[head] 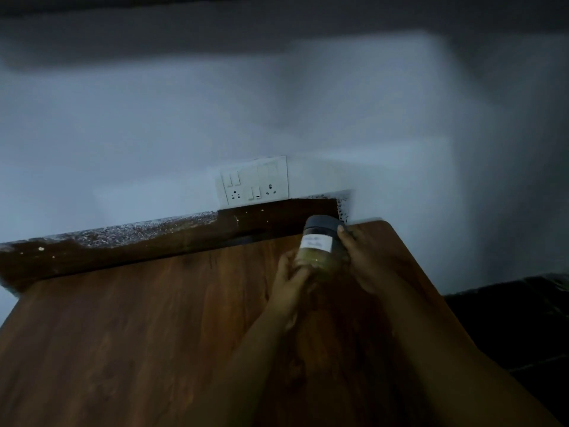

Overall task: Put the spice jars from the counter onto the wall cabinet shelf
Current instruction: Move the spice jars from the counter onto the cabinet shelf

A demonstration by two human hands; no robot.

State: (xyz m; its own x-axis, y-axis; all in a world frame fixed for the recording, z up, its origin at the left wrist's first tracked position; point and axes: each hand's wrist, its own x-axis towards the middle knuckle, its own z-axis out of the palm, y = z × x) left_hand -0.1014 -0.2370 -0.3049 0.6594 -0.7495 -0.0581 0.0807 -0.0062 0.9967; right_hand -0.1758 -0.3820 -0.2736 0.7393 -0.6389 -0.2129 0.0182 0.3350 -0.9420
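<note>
We hold one clear spice jar with a dark round lid and a white paper label (320, 245) between both hands, above the far right part of the brown wooden counter (154, 318). Our left hand (292, 278) wraps its fingers around the lower part of the jar, and our right hand (363, 260) grips the side, with one fingertip up near the lid. A yellowish powder fills the lower half.

The jar is tilted: its long axis runs from our hands up and away, so the lid points toward the pale wall (154, 134) and a little upward. The label faces us, but the writing is too blurred to read.

To do this step well, we think it is better to bring the jar upright before lifting, so it can stand on its base at once. The dark band at the top edge may be the cabinet, but we cannot tell. The white switch and socket plate (254, 180) is just behind the counter, so we should lift clear of it.
</note>
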